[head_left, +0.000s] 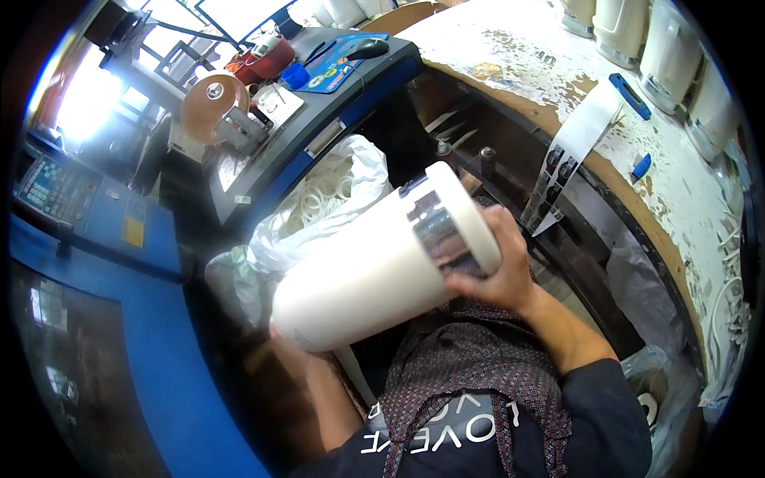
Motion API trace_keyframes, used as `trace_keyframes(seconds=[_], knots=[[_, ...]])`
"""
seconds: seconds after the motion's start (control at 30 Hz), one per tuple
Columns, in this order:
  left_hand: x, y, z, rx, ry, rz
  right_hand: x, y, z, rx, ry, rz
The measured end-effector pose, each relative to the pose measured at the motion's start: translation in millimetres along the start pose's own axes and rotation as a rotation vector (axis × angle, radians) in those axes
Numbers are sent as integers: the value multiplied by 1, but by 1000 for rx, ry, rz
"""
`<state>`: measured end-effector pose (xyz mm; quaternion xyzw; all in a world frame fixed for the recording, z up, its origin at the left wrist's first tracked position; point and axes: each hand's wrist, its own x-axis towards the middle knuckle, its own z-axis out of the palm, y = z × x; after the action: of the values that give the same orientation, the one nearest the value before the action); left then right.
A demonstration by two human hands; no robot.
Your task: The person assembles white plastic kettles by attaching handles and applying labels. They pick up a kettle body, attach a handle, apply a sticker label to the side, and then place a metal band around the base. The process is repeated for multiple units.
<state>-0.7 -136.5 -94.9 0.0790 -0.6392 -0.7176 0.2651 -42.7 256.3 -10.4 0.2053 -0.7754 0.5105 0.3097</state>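
A large cream-white cylindrical flask body point(366, 275) is tilted across the space in front of me, its shiny chrome band point(446, 239) and thick rim at the upper right. My right hand point(506, 263) is closed around the rim end, thumb on the near side by the chrome band. At the lower left, my left hand point(295, 350) holds the rounded end from beneath; most of its fingers are hidden behind the body, and it looks slightly blurred.
Behind the flask body stands a white plastic bag point(362, 163) of pale rings. A worn white table point(510, 48) on the right bears similar cream vessels point(669, 60), a label strip point(570, 151) and a blue cutter point(629, 95). Blue machines point(151, 231) stand left.
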Motion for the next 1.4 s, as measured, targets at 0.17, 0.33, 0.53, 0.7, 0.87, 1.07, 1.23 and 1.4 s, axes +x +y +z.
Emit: trace_keyframes(seconds=[0.17,0.33,0.53,0.7,0.87,1.07,1.23,1.4], knots=[[0,48,16,-363,-99,128,-4,66,16,680,-177,882],[18,4,-49,-377,-59,-33,-11,-2,6,539,-239,8],[1,18,13,-135,196,-27,19,39,18,244,-61,615],[23,-12,-47,-192,142,-46,-8,-19,18,386,-53,-34],[16,26,12,-103,163,25,18,41,28,221,117,265],[34,25,-45,-291,38,-112,-6,10,21,194,81,-439],[-25,135,79,-18,-214,391,29,64,29,275,194,335],[-30,226,148,-62,-1164,1149,-49,118,74,727,-1000,1028]])
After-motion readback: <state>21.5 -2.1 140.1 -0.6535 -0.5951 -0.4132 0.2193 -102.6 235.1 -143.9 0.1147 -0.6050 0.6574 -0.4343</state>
